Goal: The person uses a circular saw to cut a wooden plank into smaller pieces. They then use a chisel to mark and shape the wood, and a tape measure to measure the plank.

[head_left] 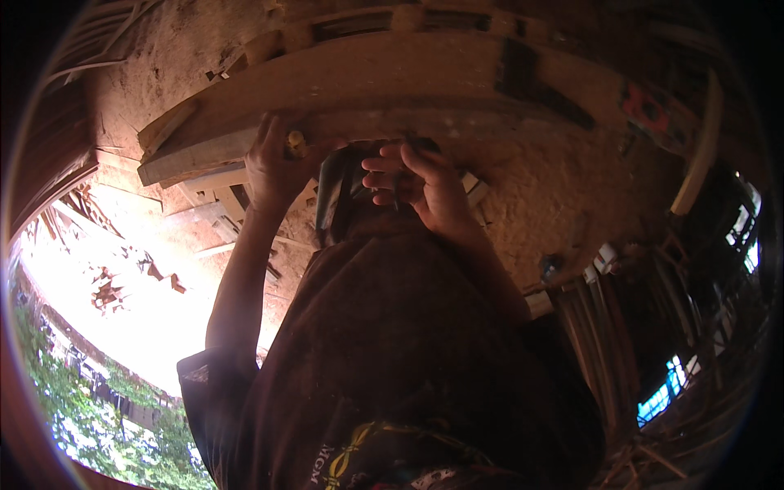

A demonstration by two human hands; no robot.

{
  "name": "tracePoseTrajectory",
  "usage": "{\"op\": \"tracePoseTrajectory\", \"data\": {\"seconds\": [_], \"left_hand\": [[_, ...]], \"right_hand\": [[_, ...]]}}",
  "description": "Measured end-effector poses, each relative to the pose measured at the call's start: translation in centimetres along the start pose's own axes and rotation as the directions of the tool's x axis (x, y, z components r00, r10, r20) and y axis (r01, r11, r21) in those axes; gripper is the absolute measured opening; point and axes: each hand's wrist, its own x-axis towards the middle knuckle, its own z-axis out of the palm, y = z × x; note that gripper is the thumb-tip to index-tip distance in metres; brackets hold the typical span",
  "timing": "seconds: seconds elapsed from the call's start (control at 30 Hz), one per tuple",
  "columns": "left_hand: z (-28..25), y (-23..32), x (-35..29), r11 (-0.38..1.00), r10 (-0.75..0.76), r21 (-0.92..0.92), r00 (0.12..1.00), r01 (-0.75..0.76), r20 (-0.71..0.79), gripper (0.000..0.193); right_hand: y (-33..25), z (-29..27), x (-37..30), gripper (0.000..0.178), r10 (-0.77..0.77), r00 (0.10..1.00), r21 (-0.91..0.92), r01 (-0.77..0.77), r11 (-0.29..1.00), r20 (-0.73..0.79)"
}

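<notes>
My left hand lies on the near edge of a long, thick wooden bench, its visible fingers stretched over the wood. A small yellow, round-ended thing shows right beside this hand; whether the hand touches it I cannot tell. Farther right, in front of my body, my right hand is turned partly palm up with its fingers apart. Across that palm runs a small dark streak, too dim to tell as an object or a shadow. On the bench's right part lies a dark, blocky thing beside a long dark bar.
A red and black tool lies to the right, near a curved pale wooden strip. Long boards stand at the lower right. Wood offcuts lie under the bench's left end, and scraps are strewn over the sunlit ground.
</notes>
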Motion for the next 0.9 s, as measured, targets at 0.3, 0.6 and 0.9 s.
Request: {"op": "tracePoseTrajectory", "data": {"seconds": [0.3,0.6,0.9], "left_hand": [[-0.3,0.3,0.2,0.999,-0.014,-0.040,1.000,0.014,0.019,0.060],[-0.2,0.1,0.2,0.999,-0.030,-0.034,1.000,0.030,0.009,0.062],[-0.2,0.1,0.2,1.000,-0.004,-0.010,1.000,0.004,0.023,0.062]], "right_hand": [[1.2,0.1,1.1,0.043,-0.063,0.995,-0.144,0.052,0.988,-0.076],[-0.4,0.2,0.2,0.050,0.032,0.999,-0.036,-0.032,0.999,-0.001],[1.6,-0.9,1.9,0.042,0.037,0.998,-0.047,-0.039,0.998,-0.042]]}}
